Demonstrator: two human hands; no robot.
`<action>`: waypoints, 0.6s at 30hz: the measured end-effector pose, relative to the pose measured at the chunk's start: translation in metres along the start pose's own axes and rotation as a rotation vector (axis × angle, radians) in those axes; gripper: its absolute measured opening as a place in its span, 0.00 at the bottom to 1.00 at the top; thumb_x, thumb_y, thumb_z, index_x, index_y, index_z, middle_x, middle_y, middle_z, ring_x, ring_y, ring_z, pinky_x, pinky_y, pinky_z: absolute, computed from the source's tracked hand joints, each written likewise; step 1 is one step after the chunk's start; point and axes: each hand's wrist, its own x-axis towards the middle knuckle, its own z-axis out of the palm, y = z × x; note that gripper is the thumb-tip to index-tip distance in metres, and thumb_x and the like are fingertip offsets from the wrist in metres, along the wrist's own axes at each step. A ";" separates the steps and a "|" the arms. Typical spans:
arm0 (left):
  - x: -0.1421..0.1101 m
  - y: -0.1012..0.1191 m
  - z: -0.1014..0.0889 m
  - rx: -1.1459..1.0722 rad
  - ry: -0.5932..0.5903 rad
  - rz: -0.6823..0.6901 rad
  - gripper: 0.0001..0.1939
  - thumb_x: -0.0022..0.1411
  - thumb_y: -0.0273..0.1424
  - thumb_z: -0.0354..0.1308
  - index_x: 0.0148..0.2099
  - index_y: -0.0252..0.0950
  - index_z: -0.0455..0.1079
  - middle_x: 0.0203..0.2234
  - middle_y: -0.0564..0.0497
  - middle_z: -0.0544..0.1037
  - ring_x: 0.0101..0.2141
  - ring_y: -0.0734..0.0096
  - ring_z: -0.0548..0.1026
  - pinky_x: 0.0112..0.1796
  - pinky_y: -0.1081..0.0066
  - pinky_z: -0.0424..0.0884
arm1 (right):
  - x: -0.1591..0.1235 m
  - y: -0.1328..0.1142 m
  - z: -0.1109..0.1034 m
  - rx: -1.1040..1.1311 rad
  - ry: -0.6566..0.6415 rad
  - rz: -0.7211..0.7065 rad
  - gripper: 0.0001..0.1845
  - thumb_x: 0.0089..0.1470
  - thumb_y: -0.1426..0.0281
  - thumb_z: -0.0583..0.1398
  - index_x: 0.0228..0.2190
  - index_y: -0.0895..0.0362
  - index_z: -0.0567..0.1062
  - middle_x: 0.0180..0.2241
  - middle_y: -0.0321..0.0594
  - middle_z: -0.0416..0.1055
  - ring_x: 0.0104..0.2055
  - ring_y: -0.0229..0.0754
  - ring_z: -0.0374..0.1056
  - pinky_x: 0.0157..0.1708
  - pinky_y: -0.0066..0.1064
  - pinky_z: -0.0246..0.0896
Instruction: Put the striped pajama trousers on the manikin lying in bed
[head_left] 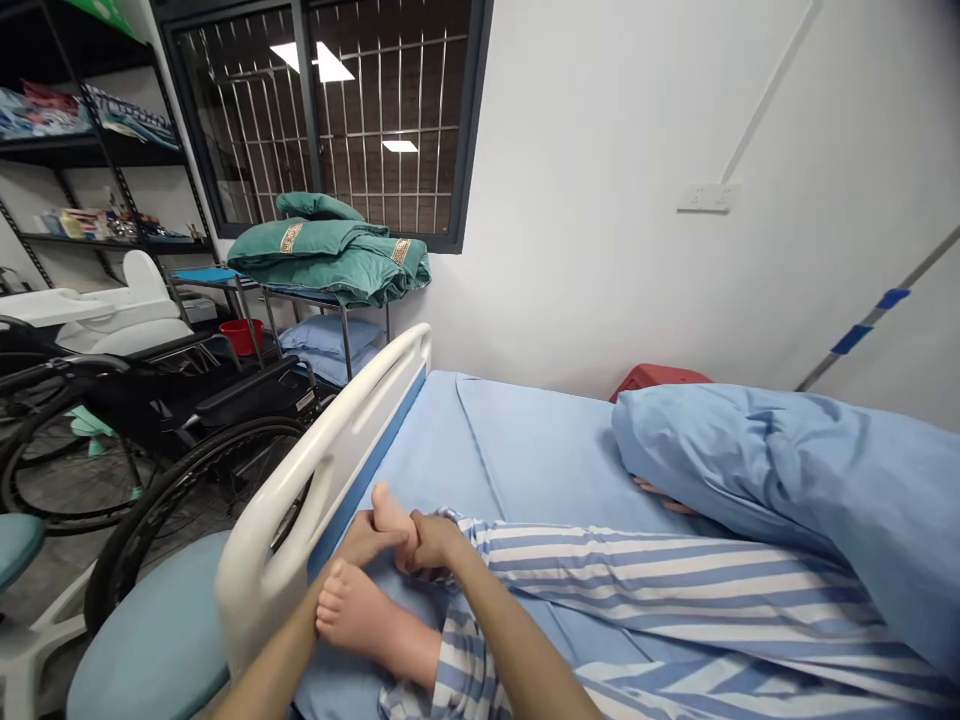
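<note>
Two bare, smooth, manikin-like feet stick out of blue-and-white striped trousers (645,570) at the bed's end. My left hand (367,540) grips the far foot (391,520) from the footboard side, fingers partly hidden behind it. My right hand (439,543) is wrapped round the same foot's ankle, beside the trouser cuff. The near foot (360,615) lies between my forearms, toes toward the footboard, untouched by my fingers. Under both legs is a light blue bed sheet (540,430).
A white footboard (322,470) rises just left of the feet. A blue quilt (765,450) is bunched at the right, with fingers (667,495) showing under its edge. Beyond the footboard stand a wheelchair (225,430), a teal round stool (157,640) and folded green bedding (330,250).
</note>
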 end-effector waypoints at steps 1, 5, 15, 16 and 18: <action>0.003 -0.004 0.010 -0.077 0.030 0.001 0.17 0.48 0.44 0.56 0.33 0.34 0.70 0.31 0.43 0.78 0.33 0.61 0.74 0.32 0.68 0.71 | 0.004 0.002 -0.001 -0.005 -0.035 -0.004 0.34 0.28 0.58 0.65 0.42 0.54 0.68 0.37 0.42 0.75 0.37 0.51 0.72 0.30 0.32 0.61; 0.010 -0.018 0.038 -0.390 0.214 0.004 0.17 0.46 0.43 0.57 0.34 0.36 0.69 0.34 0.42 0.78 0.37 0.56 0.74 0.35 0.65 0.72 | 0.016 0.010 0.000 -0.032 -0.094 -0.033 0.34 0.28 0.53 0.64 0.41 0.52 0.68 0.35 0.40 0.75 0.36 0.50 0.72 0.27 0.30 0.60; 0.012 -0.021 0.037 -0.313 0.228 -0.088 0.14 0.43 0.45 0.58 0.21 0.40 0.64 0.21 0.50 0.75 0.28 0.64 0.73 0.26 0.71 0.66 | 0.016 0.006 -0.004 -0.044 -0.149 0.025 0.36 0.28 0.55 0.65 0.43 0.52 0.67 0.38 0.40 0.75 0.39 0.50 0.71 0.29 0.30 0.61; 0.011 -0.020 0.035 -0.255 0.219 -0.097 0.15 0.43 0.45 0.58 0.21 0.39 0.63 0.20 0.50 0.75 0.28 0.65 0.72 0.26 0.71 0.66 | 0.015 0.004 -0.005 -0.039 -0.148 0.033 0.37 0.28 0.55 0.65 0.43 0.52 0.67 0.38 0.40 0.75 0.39 0.50 0.71 0.29 0.30 0.61; 0.008 -0.018 0.027 -0.121 0.187 -0.104 0.17 0.44 0.47 0.57 0.19 0.39 0.61 0.19 0.50 0.73 0.27 0.65 0.72 0.26 0.70 0.64 | 0.013 0.002 -0.005 -0.022 -0.147 0.048 0.37 0.28 0.55 0.66 0.43 0.52 0.67 0.38 0.39 0.75 0.39 0.48 0.72 0.29 0.29 0.61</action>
